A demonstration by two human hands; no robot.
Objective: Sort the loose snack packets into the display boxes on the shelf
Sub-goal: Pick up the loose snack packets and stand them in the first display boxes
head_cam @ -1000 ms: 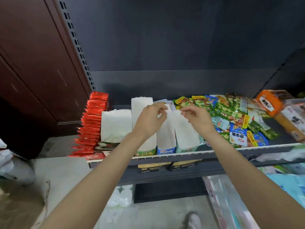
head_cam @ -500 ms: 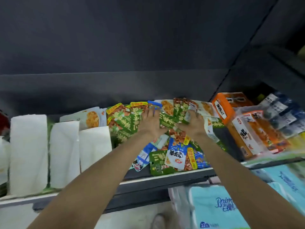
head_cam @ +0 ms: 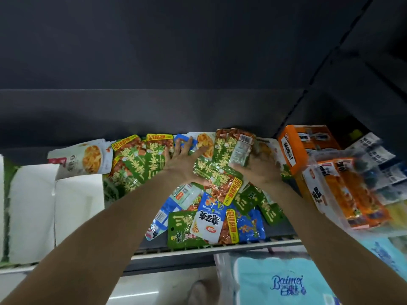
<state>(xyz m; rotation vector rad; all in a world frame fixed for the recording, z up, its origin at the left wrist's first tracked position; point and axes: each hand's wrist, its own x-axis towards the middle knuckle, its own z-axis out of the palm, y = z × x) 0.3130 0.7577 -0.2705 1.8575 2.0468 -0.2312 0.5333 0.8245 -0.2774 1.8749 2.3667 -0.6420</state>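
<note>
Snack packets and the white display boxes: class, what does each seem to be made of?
Snack packets: probably thin glossy plastic film, since they crinkle and catch glare. White display boxes: apparently matte card or paperboard, with flat faces, sharp folded edges and no shine.

A: Beside the white display boxes (head_cam: 77, 208), what colours?
B: Green packets (head_cam: 141, 164) with yellow lettering and red-brown patches; right of those, a blue-and-white packet (head_cam: 209, 219).
A: Farther right?
B: An orange box (head_cam: 295, 146), white label.
</note>
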